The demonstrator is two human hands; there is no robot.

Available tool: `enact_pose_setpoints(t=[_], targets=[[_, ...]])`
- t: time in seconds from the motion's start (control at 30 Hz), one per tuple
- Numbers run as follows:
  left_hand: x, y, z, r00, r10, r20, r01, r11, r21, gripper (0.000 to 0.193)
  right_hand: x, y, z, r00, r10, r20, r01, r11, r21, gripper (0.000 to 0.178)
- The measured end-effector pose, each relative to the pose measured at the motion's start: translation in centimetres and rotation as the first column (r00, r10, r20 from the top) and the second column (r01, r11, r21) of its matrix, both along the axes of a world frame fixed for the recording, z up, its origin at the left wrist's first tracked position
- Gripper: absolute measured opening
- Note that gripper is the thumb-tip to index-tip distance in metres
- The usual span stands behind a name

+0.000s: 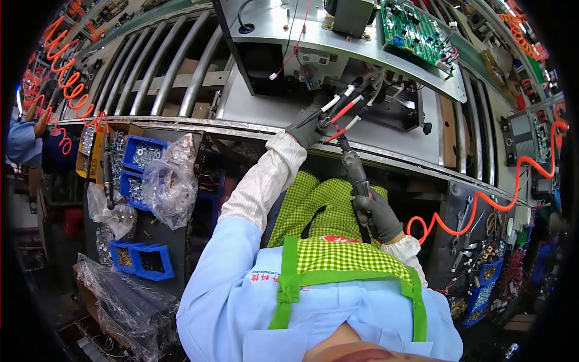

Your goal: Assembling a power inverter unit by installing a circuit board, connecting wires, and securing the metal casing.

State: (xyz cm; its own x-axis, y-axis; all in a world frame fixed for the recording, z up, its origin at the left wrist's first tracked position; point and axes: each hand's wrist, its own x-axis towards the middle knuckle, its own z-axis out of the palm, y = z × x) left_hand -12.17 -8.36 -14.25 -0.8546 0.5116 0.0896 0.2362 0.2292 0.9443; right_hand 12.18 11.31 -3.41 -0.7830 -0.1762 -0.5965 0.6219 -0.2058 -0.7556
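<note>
My right hand (379,218), in a dark grey glove, is wrapped round the grip of a pneumatic screwdriver (356,172). The tool points away from me, and its tip reaches the ends of several thick cables (342,112) with red and white sleeves. My left hand (306,133), also gloved, is closed round the near ends of these cables; its fingertips are partly hidden. The cables come out of an open metal equipment chassis (259,60) in front of me. A green circuit board (416,33) and a dark transformer-like block (354,17) sit on its upper panel.
The chassis stands on a roller conveyor (163,66). At left are blue bins (143,154) of fasteners, plastic bags (172,181) and another screwdriver (108,172). An orange coiled air hose (470,222) hangs at right above wrenches (461,220). Another person's sleeve (24,142) shows far left.
</note>
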Motion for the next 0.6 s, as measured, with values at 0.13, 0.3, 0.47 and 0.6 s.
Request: enact_pose_setpoints(t=[0.13,0.3,0.47,0.6], targets=[[0.3,0.4,0.5,0.972,0.037,-0.233,-0.063,0.992,-0.108,0.059,-0.5,0.0,-0.3,1.0,0.008,0.0,-0.008,0.999,0.049,0.024],[-1.5,-1.5,3.6,0.838,-0.138,0.528,0.082,0.988,0.129,0.046,-0.6,0.2,-0.7,0.998,0.058,0.018,-0.059,0.992,0.107,0.026],[-1.0,0.3,6.3,0.819,-0.2,0.538,-0.059,0.903,0.426,0.023,-0.8,-1.4,-0.4,0.994,-0.03,0.108,0.051,0.977,-0.205,0.037],[-4.4,2.8,-0.7,0.997,-0.074,0.02,0.065,0.958,0.279,0.022,-2.2,-3.0,-2.0,0.991,-0.126,0.035,0.13,0.979,-0.157,0.039]])
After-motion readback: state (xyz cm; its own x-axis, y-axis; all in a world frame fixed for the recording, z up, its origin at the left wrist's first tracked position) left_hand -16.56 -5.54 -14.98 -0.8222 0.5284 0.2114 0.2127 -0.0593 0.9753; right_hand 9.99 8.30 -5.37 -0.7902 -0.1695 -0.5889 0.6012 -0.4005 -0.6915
